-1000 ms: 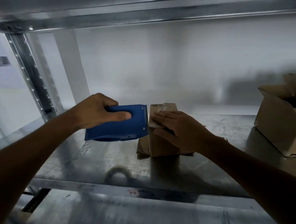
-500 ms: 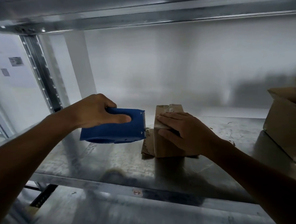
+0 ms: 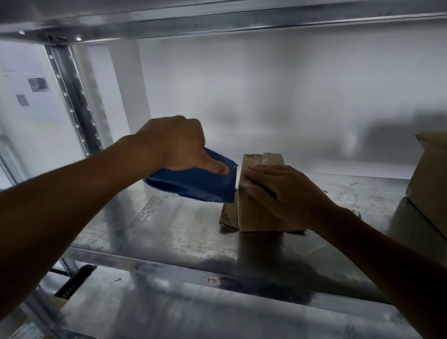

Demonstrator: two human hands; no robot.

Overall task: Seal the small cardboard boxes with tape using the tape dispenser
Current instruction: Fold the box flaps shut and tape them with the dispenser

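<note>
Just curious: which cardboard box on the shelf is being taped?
The small box mid-shelf, under the right hand, with the blue tape dispenser at its edge; the bigger box far right sits untouched.

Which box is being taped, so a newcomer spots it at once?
Start at the metal shelf's middle. The small box sits under the right hand, blue tape dispenser at its left edge; the bigger box far right is untouched.
</note>
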